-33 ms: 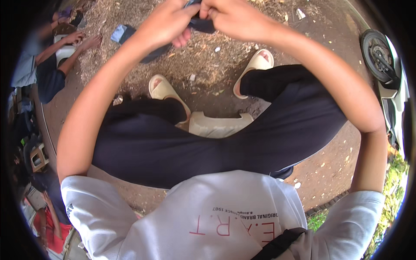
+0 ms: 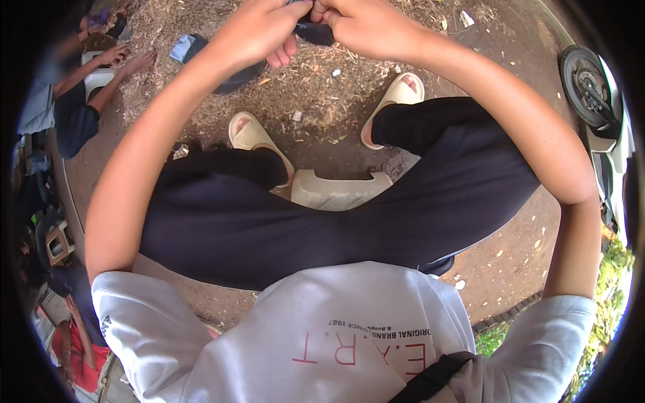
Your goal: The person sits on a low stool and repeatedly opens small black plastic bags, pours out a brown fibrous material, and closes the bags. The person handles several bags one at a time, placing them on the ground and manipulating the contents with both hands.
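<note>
At the top edge of the head view, my two hands meet over a dark, thin, sheet-like thing [image 2: 314, 33], perhaps plastic; its upper part is cut off by the frame. My left hand [image 2: 259, 32] pinches its left side with thumb and forefinger, the other fingers curled below. Close beside it, my right hand [image 2: 359, 25] grips the right side with bent fingers. Below and left of my left hand, a dark flat thing [image 2: 238, 80] lies on the straw-like litter [image 2: 302, 80], partly behind my forearm. Near it is a blue-and-dark bundle [image 2: 187, 48].
A low pale plastic stool [image 2: 336, 191] shows between my legs. My cream sandals [image 2: 252, 131] rest on bare soil. At left, another person's hands [image 2: 138, 62] reach toward the litter; more people sit behind. A motorbike wheel [image 2: 586, 84] stands at the right.
My hands and the dark sheet-like thing have shifted very slightly upward in the view. The grip looks the same.
</note>
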The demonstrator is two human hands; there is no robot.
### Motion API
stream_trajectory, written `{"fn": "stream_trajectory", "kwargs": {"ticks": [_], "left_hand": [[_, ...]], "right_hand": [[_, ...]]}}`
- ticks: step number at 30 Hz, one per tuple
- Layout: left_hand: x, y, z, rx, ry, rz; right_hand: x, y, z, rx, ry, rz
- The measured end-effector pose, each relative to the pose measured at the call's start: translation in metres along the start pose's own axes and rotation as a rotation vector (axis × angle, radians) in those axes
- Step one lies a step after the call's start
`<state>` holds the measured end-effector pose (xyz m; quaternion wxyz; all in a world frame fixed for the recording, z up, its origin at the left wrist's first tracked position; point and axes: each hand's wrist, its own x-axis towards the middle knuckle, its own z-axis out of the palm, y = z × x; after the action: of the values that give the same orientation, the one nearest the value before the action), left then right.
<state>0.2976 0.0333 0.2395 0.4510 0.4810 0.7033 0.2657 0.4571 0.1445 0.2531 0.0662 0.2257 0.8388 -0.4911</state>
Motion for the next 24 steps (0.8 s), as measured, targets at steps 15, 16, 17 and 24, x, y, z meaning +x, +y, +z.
{"fn": "stream_trajectory", "kwargs": {"ticks": [15,16,17,24], "left_hand": [[-0.003,0.013,0.014,0.106,0.071,0.005],[0.0,0.011,0.013,0.1,0.083,-0.019],[0.001,0.009,0.012,0.094,0.095,-0.043],[0.006,0.001,0.01,0.116,0.26,0.044]], "right_hand": [[0.009,0.041,0.02,-0.374,0.318,-0.35],[0.005,0.033,0.021,-0.381,0.312,-0.317],[0.004,0.028,0.022,-0.389,0.305,-0.285],[0.003,0.019,0.015,-0.501,0.001,-0.192]]}}
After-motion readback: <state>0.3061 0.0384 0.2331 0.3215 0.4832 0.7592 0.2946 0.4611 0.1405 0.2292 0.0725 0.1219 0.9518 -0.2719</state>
